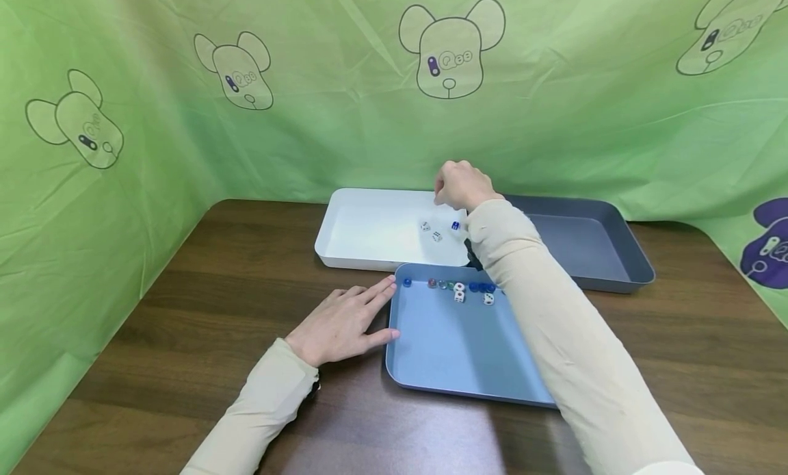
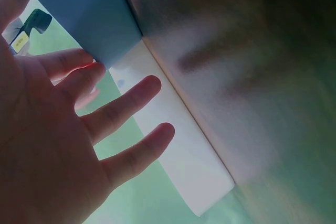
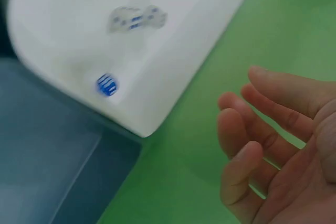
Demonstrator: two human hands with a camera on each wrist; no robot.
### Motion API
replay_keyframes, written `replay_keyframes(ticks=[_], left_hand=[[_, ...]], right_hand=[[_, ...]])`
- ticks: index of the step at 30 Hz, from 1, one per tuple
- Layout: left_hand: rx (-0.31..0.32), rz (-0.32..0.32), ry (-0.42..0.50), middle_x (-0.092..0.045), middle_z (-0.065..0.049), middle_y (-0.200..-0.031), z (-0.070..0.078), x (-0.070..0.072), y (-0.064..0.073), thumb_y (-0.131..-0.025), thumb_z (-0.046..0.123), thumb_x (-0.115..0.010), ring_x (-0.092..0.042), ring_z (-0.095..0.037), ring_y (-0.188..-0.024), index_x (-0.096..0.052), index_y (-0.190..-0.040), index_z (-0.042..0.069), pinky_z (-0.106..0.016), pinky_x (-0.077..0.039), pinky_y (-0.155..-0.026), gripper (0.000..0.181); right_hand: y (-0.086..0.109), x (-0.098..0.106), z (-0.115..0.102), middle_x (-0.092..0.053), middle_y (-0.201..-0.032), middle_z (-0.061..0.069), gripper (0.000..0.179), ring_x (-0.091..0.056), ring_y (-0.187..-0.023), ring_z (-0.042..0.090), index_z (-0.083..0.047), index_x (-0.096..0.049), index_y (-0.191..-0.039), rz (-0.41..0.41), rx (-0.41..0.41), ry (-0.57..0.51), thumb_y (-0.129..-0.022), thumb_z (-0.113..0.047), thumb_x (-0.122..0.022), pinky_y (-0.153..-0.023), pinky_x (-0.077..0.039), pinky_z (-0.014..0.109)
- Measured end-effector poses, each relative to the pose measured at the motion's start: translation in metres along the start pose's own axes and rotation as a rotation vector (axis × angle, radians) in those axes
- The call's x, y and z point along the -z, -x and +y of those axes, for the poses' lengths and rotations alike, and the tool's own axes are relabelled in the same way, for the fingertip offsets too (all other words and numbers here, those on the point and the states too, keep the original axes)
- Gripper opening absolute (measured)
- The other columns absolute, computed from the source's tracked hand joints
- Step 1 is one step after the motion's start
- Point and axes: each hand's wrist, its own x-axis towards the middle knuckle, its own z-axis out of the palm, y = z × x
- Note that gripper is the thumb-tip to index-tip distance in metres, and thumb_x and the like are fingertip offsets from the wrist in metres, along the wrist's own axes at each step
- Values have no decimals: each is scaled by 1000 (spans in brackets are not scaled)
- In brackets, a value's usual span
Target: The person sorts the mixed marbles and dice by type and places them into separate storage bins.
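Evidently, the right hand (image 1: 463, 184), thumb and fingers apart, grips nothing visible near the white rectangular tray (image 1: 369, 228); a blue die (image 1: 455, 225) and two clear dice (image 1: 436, 236) lie inside; low releases should limit rolling; the left hand (image 1: 345, 323), fingers outstretched against the light-blue tray (image 1: 443, 355), can brace it.

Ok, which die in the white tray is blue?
Head view: the rightmost die in the white tray, nearest the dark gray tray; the other two dice look whitish.
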Motion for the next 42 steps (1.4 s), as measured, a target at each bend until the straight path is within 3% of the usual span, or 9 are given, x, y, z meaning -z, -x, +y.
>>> replay_keyframes(ticks=[15,28,42], left_hand=[[0,-5,-1,-27,-5,-165,0,0,-1,-103,58,-47,-52,-34,-131,-36,-158,6,-53,-44,-102,76],[6,-12,20,-26,-5,-166,0,0,-1,-103,57,-48,-51,-34,-132,-35,-158,6,-54,-43,-103,76],[2,-5,18,-27,-6,-165,0,0,-1,-103,57,-48,-52,-35,-130,-36,-158,6,-54,-44,-103,76]], right_hand=[[33,4,-2,-70,-92,13,19,-64,-74,24,-2,-74,-104,10,96,-79,-98,-19,-67,-65,-50,40],[59,3,-3,-71,-89,7,13,-63,-79,25,-4,-75,-98,49,202,-41,-95,-15,-71,-72,-51,44],[85,4,3,-74,-96,7,15,-67,-85,27,-3,-75,-104,33,249,-37,-94,-14,-70,-77,-52,48]])
